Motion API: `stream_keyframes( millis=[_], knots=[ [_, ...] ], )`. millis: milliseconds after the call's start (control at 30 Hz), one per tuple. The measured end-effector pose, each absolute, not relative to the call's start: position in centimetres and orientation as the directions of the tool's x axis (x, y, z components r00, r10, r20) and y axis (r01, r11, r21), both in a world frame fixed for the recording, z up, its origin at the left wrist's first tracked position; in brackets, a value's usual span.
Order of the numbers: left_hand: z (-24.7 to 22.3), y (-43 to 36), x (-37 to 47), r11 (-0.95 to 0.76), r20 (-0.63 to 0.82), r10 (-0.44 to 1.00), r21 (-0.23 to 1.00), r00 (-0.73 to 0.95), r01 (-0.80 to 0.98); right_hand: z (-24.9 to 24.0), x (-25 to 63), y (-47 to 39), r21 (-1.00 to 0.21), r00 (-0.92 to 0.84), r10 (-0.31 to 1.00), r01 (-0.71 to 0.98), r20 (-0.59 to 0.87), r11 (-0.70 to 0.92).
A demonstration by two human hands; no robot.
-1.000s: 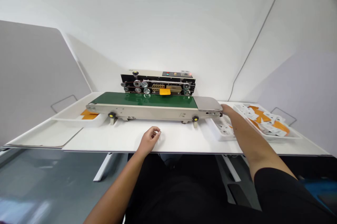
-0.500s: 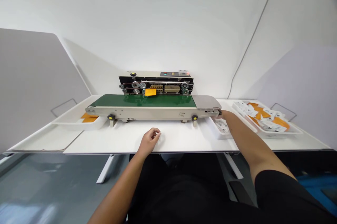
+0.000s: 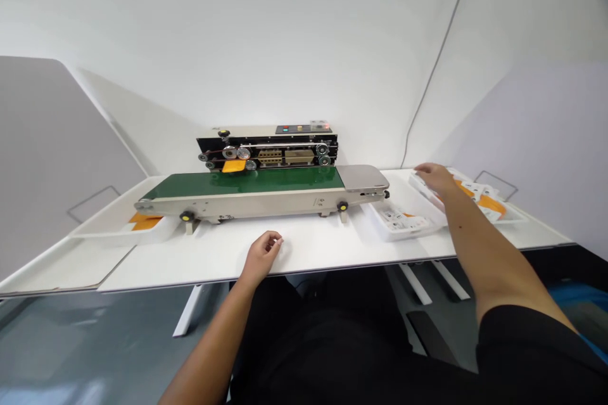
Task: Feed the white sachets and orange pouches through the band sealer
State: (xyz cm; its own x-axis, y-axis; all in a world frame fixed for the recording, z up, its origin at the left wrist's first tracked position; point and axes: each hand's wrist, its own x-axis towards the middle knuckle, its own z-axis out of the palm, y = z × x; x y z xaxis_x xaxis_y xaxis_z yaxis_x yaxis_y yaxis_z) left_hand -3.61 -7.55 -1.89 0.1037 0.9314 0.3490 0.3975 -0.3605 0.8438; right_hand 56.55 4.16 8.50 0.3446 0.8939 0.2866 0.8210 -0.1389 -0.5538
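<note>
My left hand (image 3: 264, 253) rests on the white table in front of the machine, its fingers curled together; whatever they may hold is too small to make out. Over the left edge of the far right bin (image 3: 515, 220) is my right hand (image 3: 434, 178), palm down, fingers bent, and what lies under it is hidden. That bin holds white and orange packets (image 3: 491, 203). An orange packet (image 3: 234, 166) sits in the rollers at the left part of the sealing machine (image 3: 299, 156), above the green belt (image 3: 247, 183).
A nearer bin (image 3: 411, 234) with white packets stands at the machine's right end. Another bin (image 3: 102, 234) with orange packets (image 3: 144, 221) is at the left end. Black knobs stick out from the conveyor's front. A grey cable (image 3: 437, 63) runs down the wall.
My right hand has moved from the nearer bin beside the machine's right end to the far right bin. The orange packet has travelled left along the rollers. My left hand has stayed on the table.
</note>
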Motion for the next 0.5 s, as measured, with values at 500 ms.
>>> stream_keyframes(
  millis=[500],
  knots=[
    [-1.5,-7.5,-2.5,-0.37,0.353,0.925,0.758,0.138,0.538,4.8,57.8,-2.0,-0.319,0.209,0.913,0.943,0.351,-0.093]
  ],
)
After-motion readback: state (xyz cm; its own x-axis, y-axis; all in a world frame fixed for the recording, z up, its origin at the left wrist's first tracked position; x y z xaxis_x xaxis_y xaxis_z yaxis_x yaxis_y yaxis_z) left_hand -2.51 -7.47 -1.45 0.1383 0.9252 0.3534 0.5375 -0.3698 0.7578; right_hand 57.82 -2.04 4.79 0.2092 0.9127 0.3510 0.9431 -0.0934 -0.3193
